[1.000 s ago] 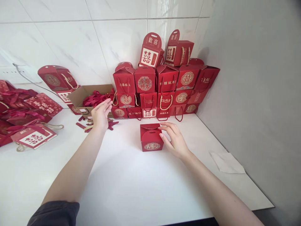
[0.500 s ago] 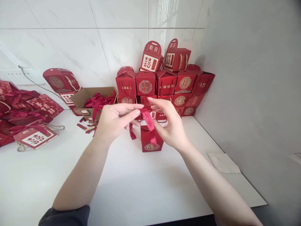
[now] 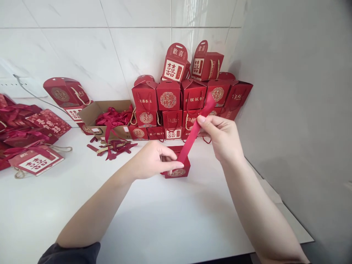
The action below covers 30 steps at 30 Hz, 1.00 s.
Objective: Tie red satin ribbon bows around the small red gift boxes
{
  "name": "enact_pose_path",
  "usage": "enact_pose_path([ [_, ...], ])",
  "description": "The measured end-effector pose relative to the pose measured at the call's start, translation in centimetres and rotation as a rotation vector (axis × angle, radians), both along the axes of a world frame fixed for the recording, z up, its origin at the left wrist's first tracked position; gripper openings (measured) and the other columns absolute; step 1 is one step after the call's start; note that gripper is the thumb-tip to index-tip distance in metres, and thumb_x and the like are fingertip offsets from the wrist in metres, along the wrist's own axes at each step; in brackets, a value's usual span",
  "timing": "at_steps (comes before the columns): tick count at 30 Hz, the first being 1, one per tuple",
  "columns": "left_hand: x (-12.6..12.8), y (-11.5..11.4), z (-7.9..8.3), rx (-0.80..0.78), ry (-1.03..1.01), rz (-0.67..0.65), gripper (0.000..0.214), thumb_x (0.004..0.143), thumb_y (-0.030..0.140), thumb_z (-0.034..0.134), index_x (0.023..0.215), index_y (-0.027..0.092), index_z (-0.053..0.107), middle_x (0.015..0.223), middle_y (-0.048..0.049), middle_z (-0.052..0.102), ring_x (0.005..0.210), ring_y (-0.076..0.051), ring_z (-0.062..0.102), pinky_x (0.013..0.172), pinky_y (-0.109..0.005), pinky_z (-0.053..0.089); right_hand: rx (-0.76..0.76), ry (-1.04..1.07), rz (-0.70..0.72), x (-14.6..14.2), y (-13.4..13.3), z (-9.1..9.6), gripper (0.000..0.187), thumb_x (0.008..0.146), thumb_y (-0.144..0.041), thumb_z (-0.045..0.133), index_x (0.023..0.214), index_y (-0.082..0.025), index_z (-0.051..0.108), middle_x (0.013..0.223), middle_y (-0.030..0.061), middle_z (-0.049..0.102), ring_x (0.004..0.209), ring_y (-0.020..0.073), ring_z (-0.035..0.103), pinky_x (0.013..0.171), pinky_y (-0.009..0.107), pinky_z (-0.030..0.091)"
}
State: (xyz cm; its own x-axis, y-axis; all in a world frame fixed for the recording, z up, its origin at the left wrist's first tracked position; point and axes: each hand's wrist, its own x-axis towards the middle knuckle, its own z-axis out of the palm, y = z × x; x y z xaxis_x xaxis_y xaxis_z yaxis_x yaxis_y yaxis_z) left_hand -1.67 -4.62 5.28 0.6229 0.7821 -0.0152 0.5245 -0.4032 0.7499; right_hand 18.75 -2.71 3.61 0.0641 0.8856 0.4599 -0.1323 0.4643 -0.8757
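White countertop (image 3: 154, 220), two hands (image 3: 152, 161) (image 3: 220, 139) (one ribbon (image 3: 194, 134))

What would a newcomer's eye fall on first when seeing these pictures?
The stacked red gift boxes stand out first, piled in the corner of the white counter, with double-happiness tags on top. In front of them, the right hand holds up a red ribbon above a single red gift box, next to the left hand.
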Motion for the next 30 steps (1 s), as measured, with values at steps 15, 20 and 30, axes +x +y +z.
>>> enact_pose_path([
  [15, 1.9, -4.7, -1.8, 0.005, 0.161, -0.668, 0.037, 0.087, 0.033, 0.061, 0.052, 0.021, 0.061, 0.041, 0.0022, 0.059, 0.043, -0.011, 0.050, 0.050, -0.026, 0.036, 0.029, 0.276, -0.349, 12.9, 1.0, 1.6, 0.014, 0.087, -0.042, 0.061, 0.085, -0.029, 0.066, 0.104, -0.0001, 0.070, 0.105, 0.0254, 0.064, 0.055, 0.032, 0.051],
  [20, 0.1, -1.9, -1.4, -0.209, 0.260, -0.603, 0.025, 0.068, 0.043, 0.077, 0.081, 0.022, 0.073, 0.069, -0.0014, 0.073, 0.052, -0.012, 0.059, 0.050, -0.023, 0.040, -0.038, 0.221, -0.346, 13.3, -0.8, 2.7, 0.013, 0.089, -0.039, 0.057, 0.080, -0.035, 0.065, 0.104, -0.0020, 0.069, 0.091, 0.0216, 0.066, 0.043, 0.033, 0.042],
  [30, -2.4, 7.1, -4.1, -0.151, -0.021, 0.204, 0.027, 0.086, 0.043, 0.054, 0.093, 0.019, 0.063, 0.088, -0.0077, 0.072, 0.082, -0.021, 0.068, 0.073, -0.034, 0.052, -0.325, -0.048, 0.167, 2.7, -0.8, -1.9, 0.032, 0.085, -0.043, 0.062, 0.068, -0.016, 0.066, 0.053, 0.0015, 0.064, 0.044, 0.0105, 0.058, 0.043, 0.022, 0.043],
])
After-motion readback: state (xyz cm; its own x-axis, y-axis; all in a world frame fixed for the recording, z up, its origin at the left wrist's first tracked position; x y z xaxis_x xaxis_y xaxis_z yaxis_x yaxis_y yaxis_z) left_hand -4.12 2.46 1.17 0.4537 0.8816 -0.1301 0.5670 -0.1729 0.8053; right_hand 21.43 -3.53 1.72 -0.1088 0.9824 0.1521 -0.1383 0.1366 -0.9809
